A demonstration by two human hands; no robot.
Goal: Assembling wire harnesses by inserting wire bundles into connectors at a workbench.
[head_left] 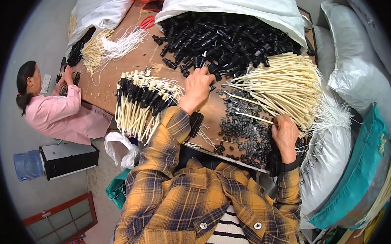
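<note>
My left hand [195,91] is at the near edge of a heap of black plastic fittings [233,39]. Its fingers are curled, and a black fitting shows at its thumb side. My right hand [285,133] pinches the end of a thin cream tube [255,118], which points left over many small black rings [244,138] scattered on the table. Behind that hand lies a thick bundle of similar cream tubes [283,84] with white wire ends. Left of my left forearm, cream tubes with black fittings on them [140,98] lie gathered in a bunch.
The brown table [106,76] also carries white wires [123,44] and red-handled scissors [147,22]. A white sack [234,7] covers the back of the heap. Full sacks [357,63] crowd the right side. A person in pink [58,106] works at the left edge.
</note>
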